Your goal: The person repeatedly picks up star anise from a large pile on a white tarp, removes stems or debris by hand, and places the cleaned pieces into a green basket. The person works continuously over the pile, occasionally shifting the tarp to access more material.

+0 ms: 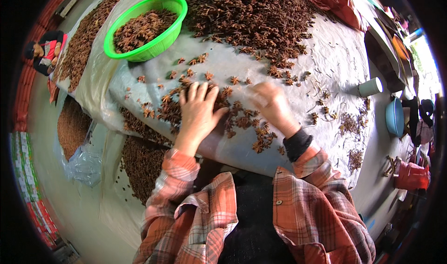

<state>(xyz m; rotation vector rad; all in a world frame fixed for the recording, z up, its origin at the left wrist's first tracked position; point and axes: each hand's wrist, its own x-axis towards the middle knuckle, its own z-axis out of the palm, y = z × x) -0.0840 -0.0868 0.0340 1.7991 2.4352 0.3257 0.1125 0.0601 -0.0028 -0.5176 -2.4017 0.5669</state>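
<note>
Palm down and fingers spread, my left hand (pixel 197 117) rests on a small heap of dried star anise (pixel 169 112) near the table's front edge. My right hand (pixel 274 105) is curled and blurred by motion just above the plastic-covered tabletop (pixel 223 63); whether it holds anything is hidden. Between and below the hands lies a loose cluster of star anise (pixel 263 140). A large pile of star anise (pixel 244 16) covers the far side. At the far left of the tabletop, a bright green plastic basket (pixel 176 32) contains more star anise (pixel 139 32).
Stem scraps (pixel 349 122) lie on the right, near a pale cylindrical container (pixel 371 87). A blue basin (pixel 394 117) is beyond the right edge. Dark brown heaps (pixel 143 166) lie below on the left. Another person (pixel 47 51) is at the far left.
</note>
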